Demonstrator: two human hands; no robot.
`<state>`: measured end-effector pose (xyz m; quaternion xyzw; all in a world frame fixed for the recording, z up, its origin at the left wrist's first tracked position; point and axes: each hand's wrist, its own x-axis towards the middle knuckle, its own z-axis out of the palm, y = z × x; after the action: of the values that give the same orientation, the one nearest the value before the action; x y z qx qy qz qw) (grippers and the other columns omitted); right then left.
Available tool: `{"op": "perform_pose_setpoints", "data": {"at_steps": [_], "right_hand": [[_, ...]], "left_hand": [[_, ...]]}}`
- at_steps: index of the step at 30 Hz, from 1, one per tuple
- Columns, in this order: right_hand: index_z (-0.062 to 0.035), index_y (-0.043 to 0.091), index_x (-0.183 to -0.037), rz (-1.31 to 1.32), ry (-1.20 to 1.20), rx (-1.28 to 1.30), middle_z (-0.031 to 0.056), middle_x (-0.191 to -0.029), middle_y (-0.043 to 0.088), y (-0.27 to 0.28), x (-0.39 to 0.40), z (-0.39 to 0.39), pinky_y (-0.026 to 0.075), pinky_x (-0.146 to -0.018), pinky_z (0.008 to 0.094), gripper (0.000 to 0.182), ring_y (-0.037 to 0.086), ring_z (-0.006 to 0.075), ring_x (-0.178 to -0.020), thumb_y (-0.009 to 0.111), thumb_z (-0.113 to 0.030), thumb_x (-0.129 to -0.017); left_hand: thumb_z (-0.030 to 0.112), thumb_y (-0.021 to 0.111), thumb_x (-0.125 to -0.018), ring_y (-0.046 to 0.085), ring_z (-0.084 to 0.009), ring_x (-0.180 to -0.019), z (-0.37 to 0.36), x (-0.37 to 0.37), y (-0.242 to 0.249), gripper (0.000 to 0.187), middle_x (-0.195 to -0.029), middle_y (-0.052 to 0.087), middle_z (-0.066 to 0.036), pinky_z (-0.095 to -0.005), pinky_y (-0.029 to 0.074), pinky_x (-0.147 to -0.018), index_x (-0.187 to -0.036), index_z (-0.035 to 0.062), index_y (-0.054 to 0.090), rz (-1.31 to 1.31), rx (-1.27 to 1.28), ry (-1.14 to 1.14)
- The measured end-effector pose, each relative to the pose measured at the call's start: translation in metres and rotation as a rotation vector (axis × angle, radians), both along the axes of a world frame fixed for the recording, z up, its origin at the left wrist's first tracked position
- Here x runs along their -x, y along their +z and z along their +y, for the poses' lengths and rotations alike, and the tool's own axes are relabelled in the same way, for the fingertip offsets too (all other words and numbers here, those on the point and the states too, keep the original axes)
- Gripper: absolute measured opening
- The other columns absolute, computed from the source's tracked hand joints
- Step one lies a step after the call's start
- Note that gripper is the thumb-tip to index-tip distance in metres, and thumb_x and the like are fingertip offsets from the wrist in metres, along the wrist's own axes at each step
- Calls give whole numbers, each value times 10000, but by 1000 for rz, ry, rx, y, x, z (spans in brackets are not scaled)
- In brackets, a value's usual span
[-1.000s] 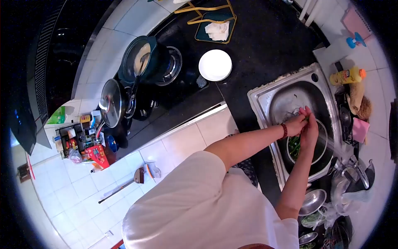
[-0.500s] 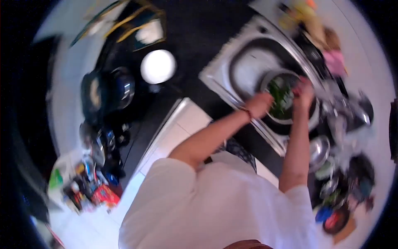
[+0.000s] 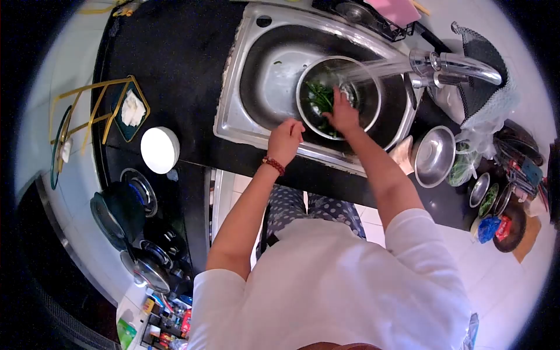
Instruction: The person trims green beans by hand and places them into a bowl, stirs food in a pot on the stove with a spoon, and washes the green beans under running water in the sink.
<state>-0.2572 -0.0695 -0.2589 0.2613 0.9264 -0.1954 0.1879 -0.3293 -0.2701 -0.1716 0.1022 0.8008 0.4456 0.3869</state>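
Note:
Inside the sink [image 3: 265, 125] stands a round metal pot [image 3: 378, 111] with green leafy vegetables [image 3: 318, 96] and water in it. My right hand [image 3: 343, 114] reaches over the pot's front rim, its fingers apart and down at the greens; the fingertips are partly lost in the water's shine. Just left of the pot, above the sink's front edge, my left hand [image 3: 286, 141] is curled into a loose fist, with nothing visible in it. A red bead bracelet [image 3: 273, 165] circles that wrist. From the faucet [image 3: 466, 67] a stream of water [image 3: 379, 68] runs into the pot.
A steel bowl [image 3: 433, 156] stands right of the sink, near bagged greens [image 3: 464, 166] and small bowls. To the left are a white bowl [image 3: 160, 150], a gold-framed rack [image 3: 96, 90] and a stove with a dark pot [image 3: 116, 216]. A dish rack [image 3: 356, 13] sits behind the sink.
The view has turned and sharpened. My left hand has drawn back from the greens to the sink's front edge. My right hand has shifted from the pot's right side to its middle, fingers spread.

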Motion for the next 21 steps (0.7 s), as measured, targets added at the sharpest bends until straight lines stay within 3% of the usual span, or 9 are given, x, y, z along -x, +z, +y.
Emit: {"op": "perform_pose_setpoints", "data": {"at_steps": [3,5,7,8,9,11,12,19,21], "right_hand": [[-13,164,-1432,-2,-533,23,246,-1228,458,-9,-3,26,538,-756,456,955,626,372,-936,747,-309,-736],[32,169,-1411,-27,-296,8,262,-1067,604,-15,-3,9,525,-751,479,869,648,388,-878,688,-270,-782],[-43,190,-1424,-162,-45,263,295,-1030,604,-2,-3,6,487,-790,496,774,611,419,-926,632,-248,-823],[-49,282,-1401,-88,-39,232,294,-931,622,-14,-9,17,476,-787,510,645,610,426,-903,579,-230,-858],[-38,415,-1303,-50,-192,193,291,-972,621,-16,-10,29,474,-792,515,514,608,431,-908,566,-269,-869],[-22,485,-1183,-71,-369,169,282,-977,623,-10,-7,42,476,-796,511,424,601,428,-939,561,-303,-874],[10,500,-1134,-93,-238,134,257,-970,643,5,-6,43,501,-776,516,429,628,416,-910,556,-332,-880],[44,580,-937,-8,-361,224,250,-871,648,17,-7,25,484,-753,464,529,630,400,-847,549,-482,-882],[47,558,-1014,-26,-451,374,289,-923,632,21,-3,24,485,-801,480,557,614,431,-902,562,-492,-875]], "left_hand": [[228,481,-928,619,-221,-604,-1,1,-1,252,-624,620,-86,-339,472,-597,-840,40,624,24,53,-69],[224,479,-944,552,-146,-559,2,1,2,249,-618,582,-43,-288,442,-545,-849,34,609,29,27,-57],[225,482,-946,548,-136,-554,7,4,5,252,-615,580,-38,-282,440,-540,-846,31,608,3,3,-23],[229,486,-940,578,-164,-571,8,4,7,255,-616,597,-55,-301,453,-562,-839,32,614,-33,-2,0],[232,490,-934,607,-191,-588,9,4,8,259,-616,615,-72,-321,466,-583,-831,33,620,-68,-7,23],[231,494,-932,606,-183,-586,8,3,-1,256,-613,613,-70,-316,465,-580,-833,32,620,-61,-19,28],[231,496,-931,606,-178,-585,9,3,-5,254,-611,612,-69,-314,465,-578,-834,31,620,-58,-29,28],[243,526,-929,619,-167,-609,35,-7,1,250,-676,652,-80,-305,484,-603,-890,11,610,-171,-78,48],[250,539,-928,627,-164,-631,48,-8,0,253,-723,669,-87,-304,495,-618,-930,5,605,-170,-88,77]]}}
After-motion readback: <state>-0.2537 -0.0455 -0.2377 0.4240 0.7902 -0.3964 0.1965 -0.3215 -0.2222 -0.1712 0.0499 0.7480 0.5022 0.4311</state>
